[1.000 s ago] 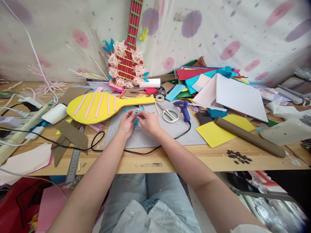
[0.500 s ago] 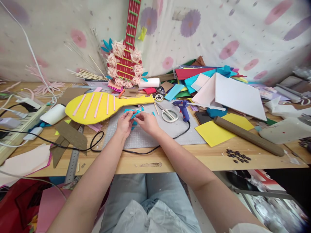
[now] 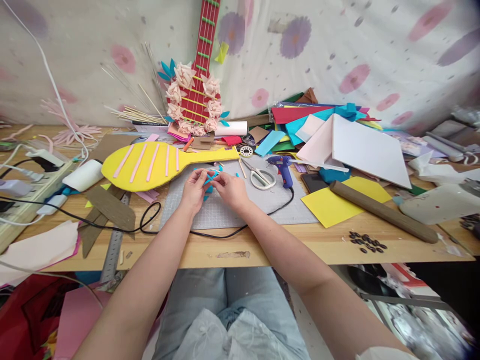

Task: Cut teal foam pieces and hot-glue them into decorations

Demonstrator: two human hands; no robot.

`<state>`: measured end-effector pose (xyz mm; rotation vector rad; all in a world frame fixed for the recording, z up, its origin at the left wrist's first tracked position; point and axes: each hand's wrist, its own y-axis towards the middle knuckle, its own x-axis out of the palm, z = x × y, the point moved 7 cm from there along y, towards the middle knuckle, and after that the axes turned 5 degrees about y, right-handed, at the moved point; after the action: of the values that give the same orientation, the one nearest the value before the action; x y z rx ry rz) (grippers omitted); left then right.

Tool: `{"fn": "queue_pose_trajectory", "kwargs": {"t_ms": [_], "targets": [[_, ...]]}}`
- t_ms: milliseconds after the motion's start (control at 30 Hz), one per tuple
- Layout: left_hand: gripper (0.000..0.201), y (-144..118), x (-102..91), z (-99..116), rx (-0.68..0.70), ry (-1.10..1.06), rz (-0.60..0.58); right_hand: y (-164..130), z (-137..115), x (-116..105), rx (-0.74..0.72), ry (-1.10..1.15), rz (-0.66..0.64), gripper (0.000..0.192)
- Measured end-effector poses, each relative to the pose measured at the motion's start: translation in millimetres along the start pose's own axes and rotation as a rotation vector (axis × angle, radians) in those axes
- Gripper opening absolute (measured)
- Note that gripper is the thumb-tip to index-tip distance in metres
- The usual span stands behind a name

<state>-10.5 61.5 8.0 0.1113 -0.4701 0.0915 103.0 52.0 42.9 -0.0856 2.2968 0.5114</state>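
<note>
Head view: left hand [image 3: 193, 190] and right hand [image 3: 230, 190] pinch small blue piece [image 3: 213, 176] together, above grey mat [image 3: 285, 211]; whether finished, hard to tell, hands cover most. Blue scraps [image 3: 209, 190] lie loose beneath hands. Beyond left hand, yellow board [image 3: 159, 169] already carries pink strips [image 3: 138, 162].

The left hand [image 3: 193, 192] and right hand [image 3: 231, 191] held a small blue piece [image 3: 211, 176] in their fingers [image 3: 222, 181] above a grey cutting mat [image 3: 225, 219]. Scissors [image 3: 253, 175] and a glue gun [image 3: 285, 173] lay to the right, a yellow guitar-shaped cutout [image 3: 160, 166] rear left.
</note>
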Motion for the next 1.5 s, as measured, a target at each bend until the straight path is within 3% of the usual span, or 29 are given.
{"fn": "queue_pose_trajectory", "kwargs": {"t_ms": [200, 433, 633, 733, 933, 1100, 1400, 1500], "targets": [[0.030, 2, -5.4, -2, 0.005, 0.009, 0.085, 2, 7, 5, 0.034, 0.197, -0.025, 0.025], [0.035, 2, -7.3, -5, -0.001, 0.005, 0.124, 0, -1, 17, 0.011, 0.200, -0.115, 0.021], [0.036, -2, -3.3, -2, -0.082, 0.044, 0.072, -4, 5, 41, 0.219, 0.900, -0.439, 0.027], [0.036, -4, -1.4, -2, -0.131, 0.073, 0.035, -6, 7, 44, 0.289, 1.053, -0.519, 0.028], [0.037, -3, -7.4, -3, -0.152, 0.097, 0.111, -8, 15, 45, 0.346, 1.086, -0.539, 0.033], [0.041, -4, -9.5, -5, -0.162, 0.044, 0.159, -4, 12, 42, 0.227, 1.031, -0.481, 0.031], [0.034, -7, -1.8, -7, -0.228, 0.068, 0.014, -5, 15, 42, 0.224, 0.966, -0.508, 0.027], [0.034, -8, -2.6, -9, -0.249, 0.089, 0.030, -8, 15, 42, 0.258, 0.995, -0.564, 0.029]]}}
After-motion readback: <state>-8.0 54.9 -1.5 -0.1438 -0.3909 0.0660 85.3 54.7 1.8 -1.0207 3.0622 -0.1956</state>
